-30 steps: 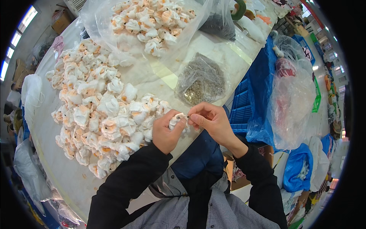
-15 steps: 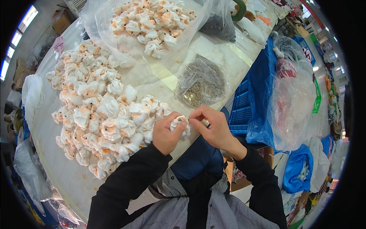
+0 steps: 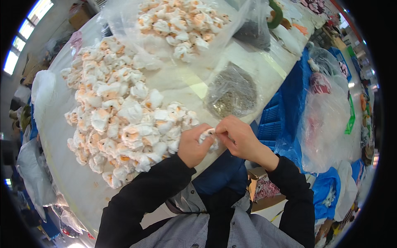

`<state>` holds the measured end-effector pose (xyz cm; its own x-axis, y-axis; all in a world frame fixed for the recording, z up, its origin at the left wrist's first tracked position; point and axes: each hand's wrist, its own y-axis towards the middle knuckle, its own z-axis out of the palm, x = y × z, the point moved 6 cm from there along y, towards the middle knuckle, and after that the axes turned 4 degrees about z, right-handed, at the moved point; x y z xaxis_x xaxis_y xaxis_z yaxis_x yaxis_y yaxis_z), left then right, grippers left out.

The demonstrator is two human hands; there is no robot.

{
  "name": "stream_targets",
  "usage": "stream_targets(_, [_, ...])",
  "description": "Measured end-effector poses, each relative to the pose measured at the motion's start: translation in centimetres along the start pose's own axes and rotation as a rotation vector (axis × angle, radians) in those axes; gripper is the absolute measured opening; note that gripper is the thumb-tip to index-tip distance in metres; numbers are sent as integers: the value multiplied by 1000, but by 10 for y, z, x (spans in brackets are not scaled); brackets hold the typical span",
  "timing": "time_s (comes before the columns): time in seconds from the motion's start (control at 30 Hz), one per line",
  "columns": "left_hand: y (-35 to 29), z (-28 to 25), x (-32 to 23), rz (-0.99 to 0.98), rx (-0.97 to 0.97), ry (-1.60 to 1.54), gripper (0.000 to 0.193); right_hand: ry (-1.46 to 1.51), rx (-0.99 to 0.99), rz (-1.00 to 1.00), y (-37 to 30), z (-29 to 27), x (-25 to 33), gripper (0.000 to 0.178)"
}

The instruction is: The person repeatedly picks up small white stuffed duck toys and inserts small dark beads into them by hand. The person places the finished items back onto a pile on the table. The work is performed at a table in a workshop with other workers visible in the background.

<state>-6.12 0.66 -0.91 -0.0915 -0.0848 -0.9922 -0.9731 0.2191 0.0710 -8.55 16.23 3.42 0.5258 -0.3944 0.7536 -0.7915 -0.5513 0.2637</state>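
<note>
Near the table's edge, my left hand [image 3: 193, 145] is closed round a small white fluffy plush piece [image 3: 212, 143] with a dark spot on top. The fingers of my right hand [image 3: 237, 135] are pinched together right at that spot, touching the piece; anything tiny between them is too small to make out. Beside my left hand spreads a large heap of similar white and peach plush pieces [image 3: 120, 124]. Just beyond my hands lies a clear plastic bag [image 3: 232, 93] of small grey-brown bits.
More plush pieces [image 3: 178, 25] lie in a big clear bag at the far side of the pale table [image 3: 165, 82]. A bag of dark bits [image 3: 252, 35] stands behind. To the right are a blue crate [image 3: 268, 124] and a stuffed clear bag [image 3: 324, 120].
My right fingers have come in to meet the plush piece; before, there was a small gap. The whole view has shifted slightly, so everything on the table appears further right.
</note>
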Motion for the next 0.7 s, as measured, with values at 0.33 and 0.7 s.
stream_targets(0.33, [-1, 4, -3, 192, 25, 110, 14, 109, 28, 107, -5, -6, 6, 14])
stream_targets(0.7, [-8, 12, 2, 401, -52, 116, 19, 27, -99, 62, -12, -8, 15, 12])
